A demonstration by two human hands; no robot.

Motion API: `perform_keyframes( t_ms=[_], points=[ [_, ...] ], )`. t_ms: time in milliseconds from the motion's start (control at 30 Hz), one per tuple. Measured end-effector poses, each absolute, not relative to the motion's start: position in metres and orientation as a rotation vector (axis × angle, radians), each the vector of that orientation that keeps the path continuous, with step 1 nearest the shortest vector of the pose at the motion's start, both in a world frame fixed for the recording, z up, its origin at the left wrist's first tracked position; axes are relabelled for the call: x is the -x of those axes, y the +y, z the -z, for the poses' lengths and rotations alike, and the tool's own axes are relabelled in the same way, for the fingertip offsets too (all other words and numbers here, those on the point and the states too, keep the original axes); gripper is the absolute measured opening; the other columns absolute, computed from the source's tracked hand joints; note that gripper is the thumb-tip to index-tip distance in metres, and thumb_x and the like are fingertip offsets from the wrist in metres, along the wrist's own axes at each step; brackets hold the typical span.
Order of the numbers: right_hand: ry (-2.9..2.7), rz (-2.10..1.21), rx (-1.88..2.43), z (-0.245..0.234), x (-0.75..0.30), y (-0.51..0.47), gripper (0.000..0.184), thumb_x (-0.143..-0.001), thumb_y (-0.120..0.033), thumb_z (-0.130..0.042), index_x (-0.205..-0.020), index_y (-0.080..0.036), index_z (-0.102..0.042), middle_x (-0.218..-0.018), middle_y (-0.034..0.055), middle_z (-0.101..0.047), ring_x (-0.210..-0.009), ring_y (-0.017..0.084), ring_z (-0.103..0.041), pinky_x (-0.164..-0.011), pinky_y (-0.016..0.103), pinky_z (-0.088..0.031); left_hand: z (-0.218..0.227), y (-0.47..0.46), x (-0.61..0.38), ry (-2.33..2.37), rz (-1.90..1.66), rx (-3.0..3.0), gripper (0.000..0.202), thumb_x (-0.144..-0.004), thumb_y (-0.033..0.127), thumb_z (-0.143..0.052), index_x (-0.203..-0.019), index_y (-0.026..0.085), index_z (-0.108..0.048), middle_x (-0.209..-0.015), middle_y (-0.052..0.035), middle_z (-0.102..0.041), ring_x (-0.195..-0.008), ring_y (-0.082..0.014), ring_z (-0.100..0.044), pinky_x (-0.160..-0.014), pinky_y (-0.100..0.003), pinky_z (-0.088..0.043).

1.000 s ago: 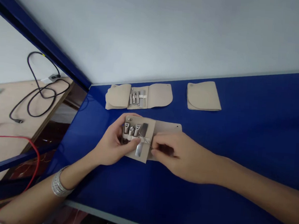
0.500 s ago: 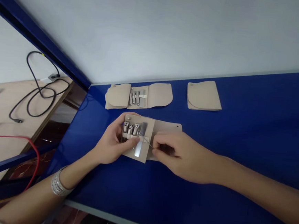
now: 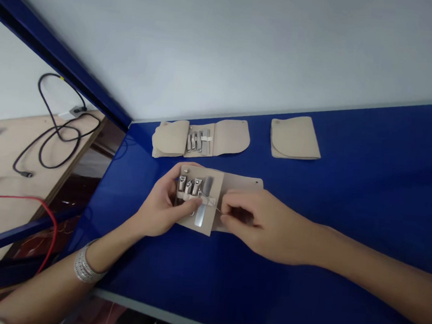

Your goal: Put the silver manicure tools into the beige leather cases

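Note:
My left hand (image 3: 158, 205) grips an open beige leatherette manicure case (image 3: 201, 201) from its left side. Its loops hold several steel nail clippers (image 3: 188, 186) and a flat metal file (image 3: 200, 215), partly behind my thumb. My right hand (image 3: 241, 219) is pinched shut on a thin metal pick (image 3: 214, 205), whose tip reaches the white elastic loop (image 3: 207, 200) on the case. The case's plain flap (image 3: 242, 184) lies under and beyond my right fingers. The pick's lower end is hidden in those fingers.
A second open case (image 3: 201, 138) with metal tools lies beyond my hands, and a folded beige case (image 3: 295, 137) lies to its right on the blue tabletop (image 3: 363, 193). Past the table's left edge, a black cable (image 3: 49, 139) and red wire (image 3: 29, 199) lie on a wooden board.
My hands hold nearly the same pose. My left thumb has shifted slightly, and the view has drifted a little.

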State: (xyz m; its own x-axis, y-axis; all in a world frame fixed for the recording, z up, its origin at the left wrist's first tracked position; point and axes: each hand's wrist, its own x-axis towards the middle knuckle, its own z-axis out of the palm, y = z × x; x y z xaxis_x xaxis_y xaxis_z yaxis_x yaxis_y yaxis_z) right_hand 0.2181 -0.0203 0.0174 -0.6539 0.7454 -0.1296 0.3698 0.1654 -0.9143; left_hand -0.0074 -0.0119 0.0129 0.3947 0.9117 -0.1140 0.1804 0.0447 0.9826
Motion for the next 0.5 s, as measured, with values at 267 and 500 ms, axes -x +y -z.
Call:
perform_keyframes(
  t_ms=[267, 500],
  points=[
    [-2.125, -1.534, 1.076, -0.018, -0.221, -0.016, 0.019, -0.087, -0.021, -0.049, -0.068, -0.019, -0.045, -0.065, -0.0035, -0.051, -0.056, 0.009, -0.044, -0.05, 0.023, -0.032, -0.013, -0.013, 0.008, 1.02, -0.747, -1.493, 0.047, -0.081, 0.02, -0.07, -0.123, 0.019, -0.047, -0.091, -0.0017, -0.058, -0.073, -0.0106, -0.055, -0.064, -0.019, -0.047],
    [-2.286, -1.503, 1.116, -0.029, -0.228, -0.008, 0.022, -0.088, -0.026, -0.048, -0.067, -0.019, -0.046, -0.064, -0.0021, -0.053, -0.052, 0.01, -0.043, -0.049, 0.025, -0.03, -0.014, -0.013, 0.01, 0.967, -0.723, -1.553, 0.047, -0.082, 0.017, -0.069, -0.124, 0.019, -0.047, -0.093, -0.0022, -0.057, -0.071, -0.0097, -0.054, -0.063, -0.019, -0.046]
  ],
)
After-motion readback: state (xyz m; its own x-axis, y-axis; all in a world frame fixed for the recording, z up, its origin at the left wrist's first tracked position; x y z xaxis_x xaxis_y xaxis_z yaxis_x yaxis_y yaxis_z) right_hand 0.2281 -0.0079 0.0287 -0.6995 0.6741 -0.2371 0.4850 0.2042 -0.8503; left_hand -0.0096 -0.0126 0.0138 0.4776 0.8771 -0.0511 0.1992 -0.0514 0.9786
